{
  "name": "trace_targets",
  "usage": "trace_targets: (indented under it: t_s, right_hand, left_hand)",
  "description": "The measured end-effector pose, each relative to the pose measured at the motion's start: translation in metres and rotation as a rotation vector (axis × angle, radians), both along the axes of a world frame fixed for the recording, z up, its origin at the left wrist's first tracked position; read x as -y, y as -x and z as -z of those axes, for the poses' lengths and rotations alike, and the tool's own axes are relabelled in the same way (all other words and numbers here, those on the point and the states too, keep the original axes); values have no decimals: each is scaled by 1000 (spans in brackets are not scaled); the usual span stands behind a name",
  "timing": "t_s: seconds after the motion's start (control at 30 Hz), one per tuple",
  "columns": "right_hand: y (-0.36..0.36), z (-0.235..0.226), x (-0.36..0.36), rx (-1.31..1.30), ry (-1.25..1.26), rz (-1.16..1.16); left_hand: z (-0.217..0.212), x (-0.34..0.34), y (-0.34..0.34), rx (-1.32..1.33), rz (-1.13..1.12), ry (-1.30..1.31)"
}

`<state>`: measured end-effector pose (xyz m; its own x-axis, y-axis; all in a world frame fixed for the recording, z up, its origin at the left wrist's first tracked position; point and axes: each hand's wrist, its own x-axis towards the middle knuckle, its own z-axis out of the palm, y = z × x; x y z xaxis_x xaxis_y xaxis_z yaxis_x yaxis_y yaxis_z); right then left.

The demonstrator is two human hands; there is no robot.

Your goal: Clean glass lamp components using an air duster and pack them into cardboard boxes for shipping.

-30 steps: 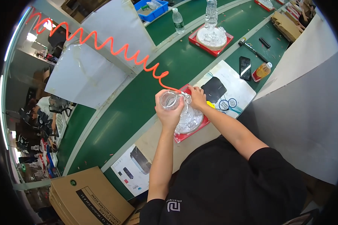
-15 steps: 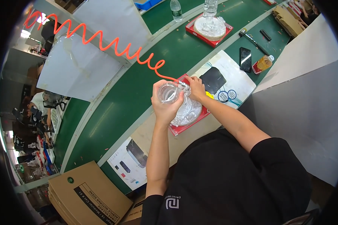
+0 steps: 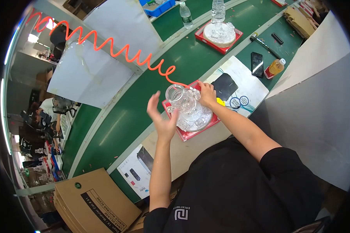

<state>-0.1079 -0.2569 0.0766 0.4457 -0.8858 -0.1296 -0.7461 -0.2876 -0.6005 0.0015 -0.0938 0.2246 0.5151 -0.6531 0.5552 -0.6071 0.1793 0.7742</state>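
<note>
A clear acrylic piece (image 3: 182, 101) with an open round top stands on a round, clear and white base (image 3: 196, 121) inside a red tray (image 3: 186, 136). My left hand (image 3: 163, 122) is just left of the piece, its fingers spread and holding nothing. My right hand (image 3: 207, 95) is closed beside the piece's right side, near the tray's far edge. An orange coiled air hose (image 3: 138, 58) runs down to that hand. What its fingers grip is hidden. Something yellow (image 3: 221, 101) shows just beneath the right wrist.
Another acrylic piece (image 3: 218, 33) sits in a red tray farther along the green bench (image 3: 116, 116). A hammer (image 3: 264, 44), a phone (image 3: 257, 64) and a drink bottle (image 3: 274, 68) lie at the right. A water bottle (image 3: 186, 15) stands at the back. Cardboard boxes (image 3: 95, 202) lean at lower left.
My left hand has let go of the clear piece's top and moved off to the left, fingers spreading. My right hand stays near the hose's end. The whole view has shifted slightly.
</note>
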Motion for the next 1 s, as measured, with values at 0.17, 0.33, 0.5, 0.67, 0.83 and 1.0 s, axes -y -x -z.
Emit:
trace_targets:
  t_s: [0.17, 0.33, 0.5, 0.67, 0.83, 1.0]
  right_hand:
    - [-7, -5, -6, 20, 39, 3]
    - [-4, -1, -3, -12, 29, 9]
    - [-9, -3, -10, 15, 39, 24]
    - [-5, 1, -8, 28, 67, 14]
    - [-6, 0, -9, 40, 69, 32]
    - [-7, 0, -11, 66, 100, 42]
  left_hand:
    - [99, -65, 13, -226, -134, -391]
    - [101, -39, 58, -102, -112, -519]
    - [115, -35, 62, -91, -220, -478]
    - [117, -34, 63, -94, -214, -473]
    - [116, -33, 64, -88, -211, -476]
    - [117, -33, 63, -40, -217, -450]
